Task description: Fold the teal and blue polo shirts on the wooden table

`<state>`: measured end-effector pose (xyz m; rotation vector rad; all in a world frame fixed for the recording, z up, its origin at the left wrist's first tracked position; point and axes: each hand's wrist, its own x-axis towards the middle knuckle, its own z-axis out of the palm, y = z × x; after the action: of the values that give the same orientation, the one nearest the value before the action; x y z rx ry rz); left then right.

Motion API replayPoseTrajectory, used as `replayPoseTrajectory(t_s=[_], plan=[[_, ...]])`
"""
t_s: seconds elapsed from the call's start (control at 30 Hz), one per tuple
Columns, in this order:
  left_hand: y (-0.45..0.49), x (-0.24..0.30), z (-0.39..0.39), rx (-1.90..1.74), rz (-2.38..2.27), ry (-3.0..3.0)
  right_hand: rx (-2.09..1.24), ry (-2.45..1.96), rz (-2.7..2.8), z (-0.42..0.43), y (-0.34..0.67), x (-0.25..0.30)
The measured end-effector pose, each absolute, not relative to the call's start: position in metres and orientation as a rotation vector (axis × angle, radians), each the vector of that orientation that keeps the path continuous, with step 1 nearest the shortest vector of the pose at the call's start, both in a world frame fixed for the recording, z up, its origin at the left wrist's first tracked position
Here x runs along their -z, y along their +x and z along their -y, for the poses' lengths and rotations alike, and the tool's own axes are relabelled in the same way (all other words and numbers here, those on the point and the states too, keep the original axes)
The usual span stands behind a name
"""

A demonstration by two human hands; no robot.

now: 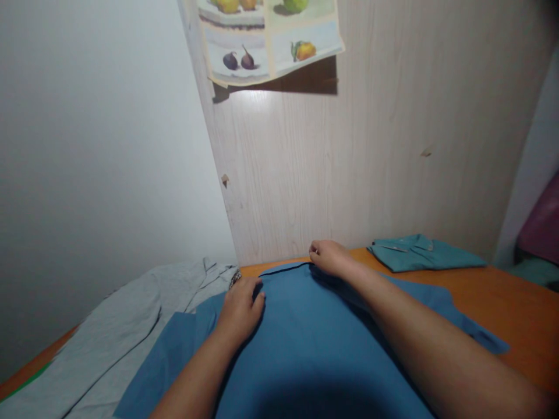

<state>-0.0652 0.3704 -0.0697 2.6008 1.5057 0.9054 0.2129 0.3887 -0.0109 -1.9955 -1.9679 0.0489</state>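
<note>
A blue shirt (pixel 305 326) lies spread on an orange table, its far edge marked by a thin dark line. My left hand (pixel 242 308) rests on the shirt's far left part, fingers stretched forward and thumb apart; the hand itself hides the fingertips. At the far edge, right of centre, my right hand (pixel 331 256) is closed, thumb and fingers pinched at the cloth. Part of the pinched cloth is hidden by that hand. Blue cloth spreads out beyond both forearms, and the near part falls in shadow.
Pale grey cloth (pixel 135 314) covers the table's left side, partly under the shirt. Back right lies a folded teal shirt (pixel 425 253) on the orange tabletop (pixel 519 308). Behind stands a wood-grain panel (pixel 314 174) with a fruit picture (pixel 279 35). A maroon item (pixel 541 224) shows far right.
</note>
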Motion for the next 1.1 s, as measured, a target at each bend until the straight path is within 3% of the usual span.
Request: replayPoseTrajectory(t_s=[0.23,0.43,0.67,0.83,1.1], plan=[[-0.068,0.080,-0.369,-0.442,-1.536,2.622,-0.245,-2.161,2.024,-0.394,0.238,0.038],[-0.068,0.076,-0.369,-0.527,-1.535,2.641,-0.058,-2.064,1.943,-0.388,0.219,0.021],[-0.079,0.068,-0.377,-0.776,-1.729,2.540,-0.070,-1.450,2.332,-0.374,0.165,0.038],[-0.095,0.057,-0.379,-0.704,-2.110,2.375,-0.292,-1.619,2.471,-0.379,0.162,0.075],[-0.114,0.042,-0.373,-0.496,-2.237,2.344,-0.355,-1.668,2.476,-0.384,0.167,0.080]])
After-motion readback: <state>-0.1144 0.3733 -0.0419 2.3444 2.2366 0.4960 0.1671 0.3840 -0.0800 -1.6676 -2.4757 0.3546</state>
